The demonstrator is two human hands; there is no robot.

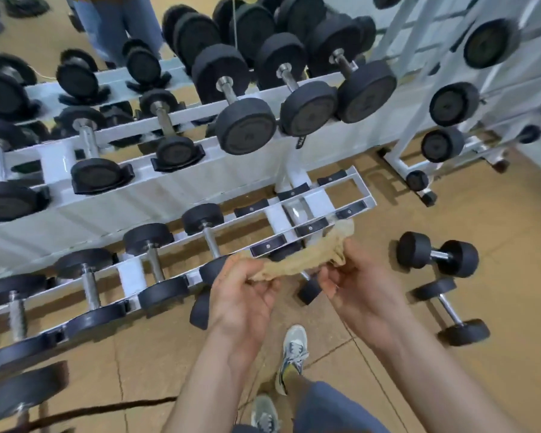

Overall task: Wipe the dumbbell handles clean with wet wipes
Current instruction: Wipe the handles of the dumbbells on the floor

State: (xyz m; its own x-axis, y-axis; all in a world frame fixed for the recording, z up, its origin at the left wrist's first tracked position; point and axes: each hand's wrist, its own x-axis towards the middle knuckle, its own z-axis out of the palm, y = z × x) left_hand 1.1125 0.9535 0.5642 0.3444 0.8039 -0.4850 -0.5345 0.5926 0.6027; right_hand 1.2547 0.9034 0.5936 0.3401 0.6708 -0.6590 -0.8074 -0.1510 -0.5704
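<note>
far left of my fingers is the white metal dumbbell rack point(132, 276). its lower row of black round-headed dumbbells with chrome handles point(211, 242) has the handles running away from me, front heads toward me. the closest one sits just beyond my left fingers.

my left hand point(244, 295) is clenched round one end of the crumpled tan wet wipe point(303, 259). the wipe is stretched across between both hands, up off the floor and not touching any handle yet. my right hand point(359, 289) pinches the other end, with a bunched bit sticking up past the fingertips.

a black dumbbell head pokes out below each hand, but whatever joins them is hidden behind my hands, so can't say more.

well off to the right of my right fingers, two small dumbbells lie on the tan floor point(419, 370). the farther floor dumbbell point(438, 254) has its handle lying across, left to right, and the nearer floor dumbbell point(450, 310) is slanted toward me.

my guess is the rack handles suit the left hand and the floor pair the right, though i'd have to bend down for those.
</note>
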